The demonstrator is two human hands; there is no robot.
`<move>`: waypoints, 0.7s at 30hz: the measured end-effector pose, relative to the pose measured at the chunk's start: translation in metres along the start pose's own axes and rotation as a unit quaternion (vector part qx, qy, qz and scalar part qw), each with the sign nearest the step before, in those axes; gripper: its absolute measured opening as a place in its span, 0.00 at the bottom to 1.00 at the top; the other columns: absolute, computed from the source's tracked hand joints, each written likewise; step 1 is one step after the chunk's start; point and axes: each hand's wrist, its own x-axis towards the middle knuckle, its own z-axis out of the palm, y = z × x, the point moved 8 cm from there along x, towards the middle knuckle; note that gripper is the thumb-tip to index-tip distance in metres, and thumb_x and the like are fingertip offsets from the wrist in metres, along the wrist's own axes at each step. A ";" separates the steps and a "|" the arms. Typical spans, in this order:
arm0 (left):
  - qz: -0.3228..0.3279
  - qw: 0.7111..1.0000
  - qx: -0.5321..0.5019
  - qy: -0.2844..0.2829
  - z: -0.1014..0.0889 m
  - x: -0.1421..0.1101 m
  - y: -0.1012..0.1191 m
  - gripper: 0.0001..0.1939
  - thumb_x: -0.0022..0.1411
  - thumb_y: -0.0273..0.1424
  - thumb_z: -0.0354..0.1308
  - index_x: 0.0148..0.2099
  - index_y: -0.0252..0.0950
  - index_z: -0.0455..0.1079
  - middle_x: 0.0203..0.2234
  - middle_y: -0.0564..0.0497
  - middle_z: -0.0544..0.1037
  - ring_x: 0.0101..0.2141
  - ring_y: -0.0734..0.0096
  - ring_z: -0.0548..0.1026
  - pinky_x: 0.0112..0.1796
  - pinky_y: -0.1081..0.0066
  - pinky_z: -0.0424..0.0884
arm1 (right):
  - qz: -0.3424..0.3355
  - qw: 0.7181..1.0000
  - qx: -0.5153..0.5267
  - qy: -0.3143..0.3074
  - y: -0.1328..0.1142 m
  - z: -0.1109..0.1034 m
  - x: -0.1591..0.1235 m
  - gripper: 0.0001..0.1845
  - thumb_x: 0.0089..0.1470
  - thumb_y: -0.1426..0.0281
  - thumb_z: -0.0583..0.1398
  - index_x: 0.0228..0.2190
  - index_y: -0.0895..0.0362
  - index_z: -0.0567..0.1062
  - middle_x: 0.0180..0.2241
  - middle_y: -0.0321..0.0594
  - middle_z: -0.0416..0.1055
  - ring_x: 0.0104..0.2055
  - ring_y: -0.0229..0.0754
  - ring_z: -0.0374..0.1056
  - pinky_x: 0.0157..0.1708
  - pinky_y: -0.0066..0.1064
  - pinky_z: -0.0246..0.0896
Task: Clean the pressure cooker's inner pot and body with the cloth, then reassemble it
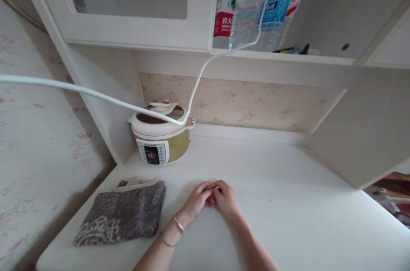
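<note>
My left hand (197,201) and my right hand (224,197) meet over the white countertop (275,202), their fingertips touching. The fingers of both are curled in, and no object shows between them. Two silver bangles (173,233) circle my left wrist. To the left of my hands lies a folded grey-brown towel (136,211) with a pale swirl pattern. Behind the towel stands a white and green electric cooker (177,146), its lid on and its control panel facing forward.
A white cable (105,100) hangs across the view, passing in front of the cooker lid. Overhead, an open shelf holds several plastic bottles (246,19) beside a glazed cabinet door (128,27). Side panels and floral wallpaper (240,102) border the counter.
</note>
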 end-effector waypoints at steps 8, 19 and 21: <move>-0.023 0.998 -0.057 0.009 -0.002 -0.001 0.007 0.19 0.53 0.36 0.58 0.45 0.33 0.66 0.25 0.54 0.68 0.24 0.76 0.68 0.26 0.73 0.65 | 0.101 0.989 0.058 -0.093 0.008 0.011 0.019 0.13 0.47 0.71 0.53 0.30 0.57 0.77 0.26 0.38 0.73 0.29 0.38 0.67 0.29 0.27 0.57; -0.054 0.997 -0.057 -0.010 -0.007 -0.003 0.006 0.25 0.53 0.40 0.58 0.52 0.32 0.65 0.28 0.52 0.69 0.25 0.77 0.69 0.27 0.73 0.66 | 0.149 0.949 0.269 -0.074 -0.099 0.014 0.165 0.20 0.52 0.58 0.57 0.44 0.54 0.65 0.36 0.40 0.71 0.22 0.33 0.64 0.18 0.23 0.57; -0.045 0.998 -0.045 -0.015 -0.007 -0.004 0.006 0.24 0.54 0.40 0.58 0.49 0.31 0.67 0.29 0.52 0.69 0.25 0.76 0.69 0.28 0.72 0.67 | 0.149 0.941 0.296 -0.062 -0.124 0.021 0.196 0.21 0.54 0.51 0.53 0.42 0.54 0.66 0.34 0.39 0.69 0.21 0.33 0.63 0.18 0.25 0.58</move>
